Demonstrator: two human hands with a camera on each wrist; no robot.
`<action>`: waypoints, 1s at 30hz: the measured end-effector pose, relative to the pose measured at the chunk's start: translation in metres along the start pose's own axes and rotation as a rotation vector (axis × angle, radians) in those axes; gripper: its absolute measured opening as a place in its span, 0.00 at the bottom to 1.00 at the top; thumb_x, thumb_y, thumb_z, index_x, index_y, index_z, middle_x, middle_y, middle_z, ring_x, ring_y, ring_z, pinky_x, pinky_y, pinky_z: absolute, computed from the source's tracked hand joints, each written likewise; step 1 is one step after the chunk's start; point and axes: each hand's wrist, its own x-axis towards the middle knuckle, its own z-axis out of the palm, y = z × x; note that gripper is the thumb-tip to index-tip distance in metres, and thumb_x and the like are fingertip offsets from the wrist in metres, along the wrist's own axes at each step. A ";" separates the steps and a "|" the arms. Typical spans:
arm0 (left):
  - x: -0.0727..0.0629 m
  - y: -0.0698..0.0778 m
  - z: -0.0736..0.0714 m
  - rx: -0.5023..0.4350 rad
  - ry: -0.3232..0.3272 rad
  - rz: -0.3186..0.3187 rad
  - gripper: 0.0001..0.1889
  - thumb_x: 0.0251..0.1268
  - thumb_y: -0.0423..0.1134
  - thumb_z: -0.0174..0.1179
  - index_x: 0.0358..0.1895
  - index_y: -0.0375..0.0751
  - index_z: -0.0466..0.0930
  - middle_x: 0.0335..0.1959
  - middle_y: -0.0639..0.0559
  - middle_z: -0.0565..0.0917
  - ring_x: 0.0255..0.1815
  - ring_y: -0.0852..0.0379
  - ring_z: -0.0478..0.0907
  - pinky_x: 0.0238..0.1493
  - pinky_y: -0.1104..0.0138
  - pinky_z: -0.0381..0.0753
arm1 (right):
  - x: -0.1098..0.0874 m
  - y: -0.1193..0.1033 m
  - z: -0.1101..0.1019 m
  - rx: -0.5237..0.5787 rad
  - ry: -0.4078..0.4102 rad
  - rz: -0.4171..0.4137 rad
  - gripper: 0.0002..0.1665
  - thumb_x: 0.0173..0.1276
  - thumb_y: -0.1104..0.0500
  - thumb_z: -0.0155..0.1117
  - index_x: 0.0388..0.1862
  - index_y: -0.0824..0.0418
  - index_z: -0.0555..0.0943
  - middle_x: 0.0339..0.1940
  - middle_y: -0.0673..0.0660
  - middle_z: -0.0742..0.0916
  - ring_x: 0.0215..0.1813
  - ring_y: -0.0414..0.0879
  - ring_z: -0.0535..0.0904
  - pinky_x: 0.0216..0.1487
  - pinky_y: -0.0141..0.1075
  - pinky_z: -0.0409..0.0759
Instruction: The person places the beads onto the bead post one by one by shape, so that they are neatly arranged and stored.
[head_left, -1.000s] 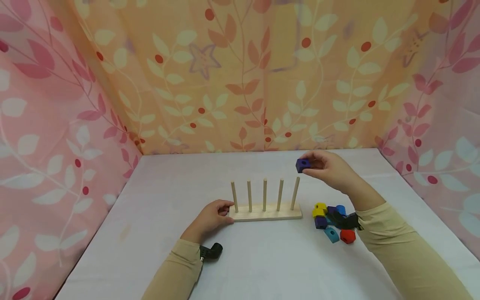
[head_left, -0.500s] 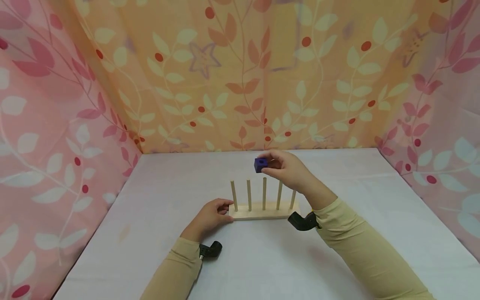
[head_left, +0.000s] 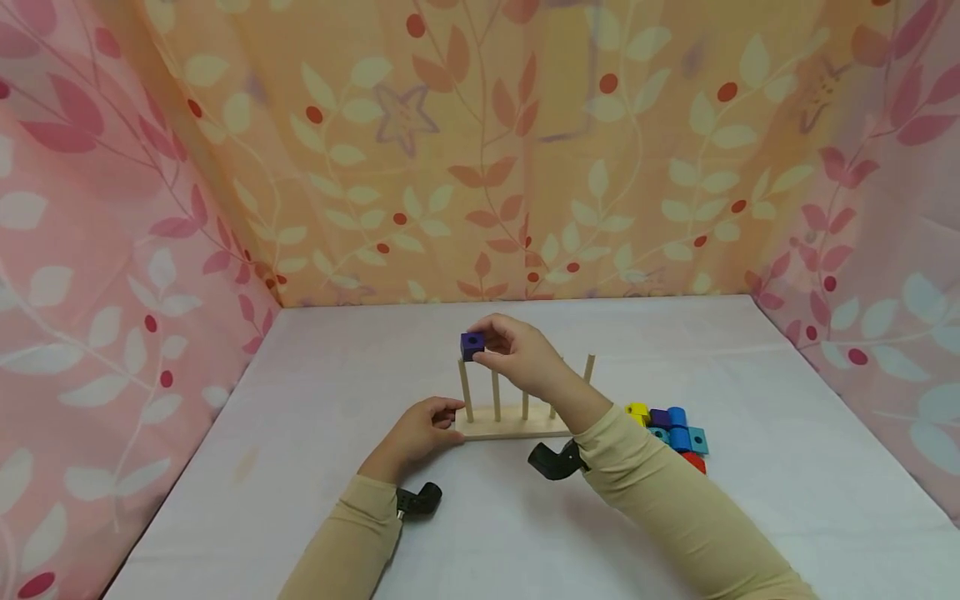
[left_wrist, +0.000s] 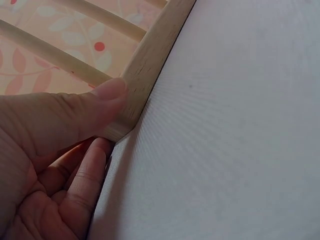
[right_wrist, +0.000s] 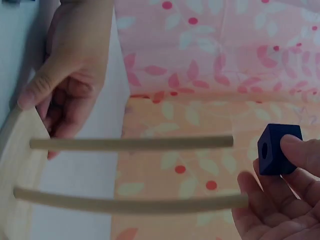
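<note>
A wooden peg board (head_left: pixel 498 430) with several upright pegs stands on the table. My left hand (head_left: pixel 416 437) grips its left end, thumb (left_wrist: pixel 109 90) on the front edge and fingers behind. Between the thumb and fingers of my right hand (head_left: pixel 525 360) is a purple cube bead (head_left: pixel 472 348) with a hole through it. It is held just over the tip of the leftmost peg (head_left: pixel 465 392). In the right wrist view, the holed face of the bead (right_wrist: pixel 275 155) points toward that peg's end, with a small gap between. No beads sit on the visible pegs.
To the right of the board lies a cluster of loose beads, with yellow (head_left: pixel 637 412), blue (head_left: pixel 678 417), teal (head_left: pixel 698 440), purple and red ones, partly hidden by the right sleeve (head_left: pixel 660 492). Floral cloth walls (head_left: pixel 405 167) enclose the white table.
My right hand has carried the purple bead leftward across the pegs, from beyond the rightmost one to over the leftmost, and slightly lower. The left hand stays on the board's end.
</note>
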 end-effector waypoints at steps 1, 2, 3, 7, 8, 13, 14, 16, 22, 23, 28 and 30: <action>0.000 -0.001 0.000 -0.002 0.001 -0.003 0.27 0.45 0.36 0.71 0.53 0.41 0.77 0.44 0.49 0.78 0.48 0.56 0.76 0.52 0.63 0.75 | 0.000 -0.001 0.003 -0.005 0.000 -0.004 0.15 0.62 0.65 0.62 0.49 0.59 0.76 0.45 0.55 0.82 0.48 0.46 0.78 0.53 0.41 0.76; 0.000 -0.001 0.000 -0.004 0.001 -0.006 0.27 0.45 0.36 0.71 0.53 0.42 0.77 0.44 0.49 0.78 0.48 0.55 0.76 0.52 0.64 0.75 | 0.000 -0.001 0.007 -0.014 0.003 -0.007 0.15 0.62 0.65 0.61 0.49 0.59 0.76 0.45 0.55 0.82 0.49 0.46 0.78 0.55 0.42 0.75; 0.000 -0.002 0.000 -0.009 -0.001 -0.009 0.27 0.45 0.36 0.71 0.53 0.42 0.77 0.45 0.49 0.78 0.49 0.55 0.76 0.53 0.64 0.75 | 0.001 -0.001 0.010 -0.020 0.004 -0.010 0.15 0.63 0.65 0.60 0.49 0.59 0.75 0.46 0.56 0.82 0.51 0.47 0.77 0.56 0.43 0.74; 0.000 -0.003 0.000 -0.026 -0.005 -0.014 0.26 0.45 0.35 0.71 0.53 0.41 0.77 0.46 0.48 0.78 0.50 0.55 0.76 0.53 0.64 0.75 | 0.002 0.000 0.021 0.007 0.018 0.008 0.14 0.65 0.65 0.58 0.50 0.61 0.74 0.47 0.57 0.80 0.53 0.49 0.75 0.57 0.44 0.73; 0.000 -0.003 0.000 -0.029 -0.005 -0.012 0.26 0.45 0.35 0.71 0.53 0.41 0.77 0.46 0.48 0.78 0.50 0.55 0.76 0.53 0.64 0.75 | 0.003 0.002 0.023 0.014 0.020 0.012 0.14 0.65 0.65 0.57 0.50 0.62 0.74 0.46 0.57 0.80 0.52 0.49 0.75 0.57 0.44 0.73; 0.000 -0.002 -0.001 -0.021 -0.008 0.004 0.26 0.45 0.35 0.71 0.53 0.40 0.77 0.47 0.48 0.78 0.49 0.55 0.76 0.52 0.65 0.76 | 0.002 0.010 0.029 0.047 0.016 0.047 0.15 0.65 0.65 0.56 0.51 0.61 0.72 0.46 0.57 0.80 0.51 0.49 0.75 0.53 0.42 0.76; 0.000 -0.001 -0.001 -0.020 -0.011 0.002 0.26 0.45 0.35 0.71 0.53 0.40 0.77 0.47 0.48 0.78 0.49 0.55 0.76 0.52 0.65 0.76 | 0.002 0.011 0.029 0.046 0.013 0.048 0.15 0.65 0.65 0.57 0.51 0.60 0.72 0.46 0.57 0.80 0.51 0.49 0.76 0.51 0.41 0.76; 0.000 0.000 -0.001 -0.019 -0.010 0.000 0.26 0.45 0.35 0.71 0.53 0.40 0.77 0.47 0.48 0.78 0.49 0.55 0.76 0.52 0.65 0.76 | 0.001 0.015 0.031 0.050 0.010 0.055 0.15 0.65 0.65 0.57 0.51 0.59 0.72 0.46 0.57 0.80 0.49 0.49 0.77 0.50 0.41 0.77; -0.003 0.003 0.000 -0.006 -0.011 -0.021 0.26 0.45 0.36 0.71 0.52 0.41 0.77 0.47 0.49 0.78 0.49 0.56 0.76 0.53 0.64 0.75 | -0.002 0.026 0.037 0.113 0.040 0.119 0.21 0.63 0.66 0.59 0.55 0.58 0.70 0.44 0.58 0.78 0.44 0.47 0.77 0.47 0.38 0.79; -0.003 0.003 0.000 -0.003 -0.011 -0.020 0.26 0.45 0.37 0.71 0.52 0.41 0.77 0.47 0.48 0.79 0.49 0.56 0.76 0.53 0.64 0.76 | -0.003 0.028 0.039 0.130 0.049 0.126 0.23 0.63 0.67 0.60 0.57 0.59 0.68 0.44 0.58 0.78 0.44 0.47 0.77 0.47 0.38 0.79; -0.003 0.002 0.000 0.003 -0.005 -0.007 0.26 0.46 0.36 0.70 0.53 0.41 0.77 0.47 0.48 0.79 0.49 0.55 0.76 0.52 0.63 0.76 | -0.005 0.034 0.045 0.187 0.096 0.142 0.32 0.61 0.69 0.61 0.62 0.60 0.62 0.45 0.58 0.79 0.46 0.47 0.77 0.49 0.39 0.78; -0.002 0.002 -0.001 0.000 0.000 -0.007 0.26 0.46 0.36 0.70 0.53 0.42 0.76 0.47 0.49 0.79 0.49 0.55 0.76 0.52 0.63 0.76 | -0.007 0.036 0.048 0.196 0.115 0.144 0.33 0.61 0.69 0.61 0.63 0.60 0.61 0.46 0.58 0.79 0.47 0.47 0.78 0.51 0.40 0.77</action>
